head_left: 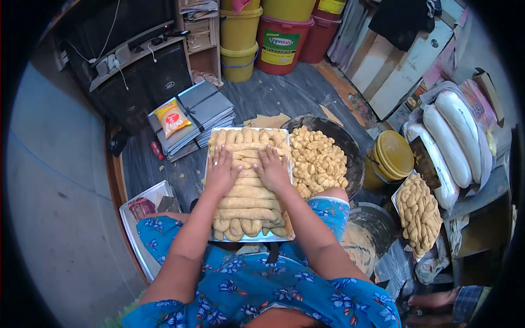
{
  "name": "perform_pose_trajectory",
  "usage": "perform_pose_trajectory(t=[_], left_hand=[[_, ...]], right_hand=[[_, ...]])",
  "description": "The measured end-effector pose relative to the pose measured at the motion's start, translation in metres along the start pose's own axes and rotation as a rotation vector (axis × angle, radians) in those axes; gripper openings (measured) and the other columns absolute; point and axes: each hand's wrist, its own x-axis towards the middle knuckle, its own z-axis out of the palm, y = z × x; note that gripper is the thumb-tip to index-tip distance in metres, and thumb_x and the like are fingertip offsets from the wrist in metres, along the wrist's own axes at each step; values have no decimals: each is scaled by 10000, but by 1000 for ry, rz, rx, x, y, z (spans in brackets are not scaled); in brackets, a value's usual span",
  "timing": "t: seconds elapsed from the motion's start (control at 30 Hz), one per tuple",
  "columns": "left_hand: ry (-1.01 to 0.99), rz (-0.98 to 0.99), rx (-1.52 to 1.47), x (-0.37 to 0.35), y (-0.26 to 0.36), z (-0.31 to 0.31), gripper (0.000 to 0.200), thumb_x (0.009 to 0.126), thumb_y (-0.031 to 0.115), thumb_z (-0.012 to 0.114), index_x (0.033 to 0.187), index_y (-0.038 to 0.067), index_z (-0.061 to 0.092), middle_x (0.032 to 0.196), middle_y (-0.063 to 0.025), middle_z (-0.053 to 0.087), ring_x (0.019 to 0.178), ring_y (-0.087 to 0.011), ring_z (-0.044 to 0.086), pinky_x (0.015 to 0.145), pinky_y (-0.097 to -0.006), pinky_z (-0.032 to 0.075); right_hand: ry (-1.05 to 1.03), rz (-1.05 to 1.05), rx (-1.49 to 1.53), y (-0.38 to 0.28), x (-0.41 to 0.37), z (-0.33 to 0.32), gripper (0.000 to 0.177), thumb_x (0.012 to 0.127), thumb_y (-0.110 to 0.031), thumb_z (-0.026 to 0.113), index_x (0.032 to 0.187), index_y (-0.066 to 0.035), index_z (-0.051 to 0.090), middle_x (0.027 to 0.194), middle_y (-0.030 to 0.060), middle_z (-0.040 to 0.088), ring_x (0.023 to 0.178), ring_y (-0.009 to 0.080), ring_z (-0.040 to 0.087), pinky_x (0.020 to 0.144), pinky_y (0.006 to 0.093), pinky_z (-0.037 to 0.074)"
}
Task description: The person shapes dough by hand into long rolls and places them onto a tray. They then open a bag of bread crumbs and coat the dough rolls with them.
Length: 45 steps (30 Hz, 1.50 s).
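Note:
In front of me, a shallow metal tray (273,239) carries long dough rolls (246,203) laid side by side across it, over other rolls that run lengthwise. My left hand (221,174) lies flat on the rolls at the left, fingers stretched away from me. Level with it at the right, my right hand (272,170) also presses flat on the dough, fingers slightly spread. Touching the tray's right side or just behind it is a wide black basin (354,158) heaped with small knotted dough pieces (318,159).
Strapped grey trays (208,104) are stacked at the back left, a yellow packet (171,117) on top. Right of me stand a yellow bucket (389,156), a tray of twisted dough (418,213) and a floury dark basin (372,224). Another person's arm (437,299) shows at lower right.

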Motion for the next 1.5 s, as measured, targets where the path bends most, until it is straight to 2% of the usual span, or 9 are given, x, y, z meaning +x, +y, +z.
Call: perform_pose_trajectory(t=[0.07, 0.17, 0.23, 0.37, 0.4, 0.53, 0.8, 1.27, 1.5], left_hand=[[42, 3, 7, -14, 8, -7, 660, 941, 433, 455, 1424, -1, 337, 1537, -207, 179, 1436, -374, 103, 1152, -510, 64], [37, -15, -11, -46, 29, -20, 654, 939, 431, 457, 1413, -7, 355, 1534, -210, 187, 1433, -379, 110, 1149, -521, 61], [24, -23, 2, -68, 38, -13, 650, 935, 427, 466, 1404, -11, 368, 1532, -211, 191, 1432, -382, 112, 1147, -529, 62], [103, 21, 2, -89, 38, 8, 678, 897, 449, 518, 1388, -3, 401, 1492, -209, 295, 1408, -372, 208, 1147, -514, 103], [105, 26, -6, -89, 38, 8, 673, 894, 447, 524, 1386, 5, 406, 1482, -205, 315, 1403, -367, 223, 1147, -507, 112], [127, 32, -28, -89, 32, 11, 639, 890, 433, 539, 1377, 34, 433, 1458, -187, 365, 1394, -352, 255, 1147, -484, 136], [211, 63, -83, -95, 26, 18, 587, 891, 434, 545, 1330, 49, 487, 1422, -167, 421, 1361, -343, 320, 1140, -483, 170], [199, 75, -120, -99, 24, 14, 564, 893, 417, 547, 1314, 45, 498, 1425, -167, 418, 1362, -343, 320, 1133, -465, 196], [208, 83, -136, -100, 23, 14, 561, 889, 418, 549, 1309, 48, 504, 1422, -170, 421, 1361, -341, 321, 1132, -463, 197]], right_hand=[[44, 20, 92, 6, -7, -5, 599, 952, -460, 411, 1456, -148, 327, 1538, 170, 215, 1426, 322, 194, 1126, 583, 90], [148, 11, 78, 5, -27, -20, 604, 947, -457, 427, 1449, -134, 336, 1537, 178, 214, 1426, 323, 195, 1130, 573, 92], [87, 6, 14, 0, -42, -18, 612, 942, -462, 435, 1448, -131, 340, 1535, 174, 219, 1426, 321, 194, 1131, 569, 91], [-12, 2, -25, -4, -58, 2, 623, 931, -475, 452, 1439, -128, 359, 1531, 167, 237, 1425, 317, 200, 1134, 559, 109], [15, -6, 23, -2, -58, 1, 614, 923, -475, 469, 1421, -125, 392, 1520, 164, 268, 1418, 319, 220, 1131, 542, 156], [120, -58, 127, 9, -57, 10, 569, 908, -439, 515, 1381, -129, 454, 1484, 168, 340, 1394, 336, 272, 1113, 515, 230], [174, -52, 143, 11, -61, 16, 546, 898, -415, 535, 1363, -132, 478, 1466, 163, 373, 1378, 340, 301, 1111, 506, 241], [182, -41, 166, 12, -65, 14, 555, 896, -404, 545, 1379, -140, 466, 1467, 147, 375, 1381, 323, 297, 1129, 480, 211], [211, -60, 177, 12, -66, 14, 539, 886, -374, 566, 1358, -125, 490, 1443, 169, 402, 1359, 349, 323, 1117, 475, 229]])
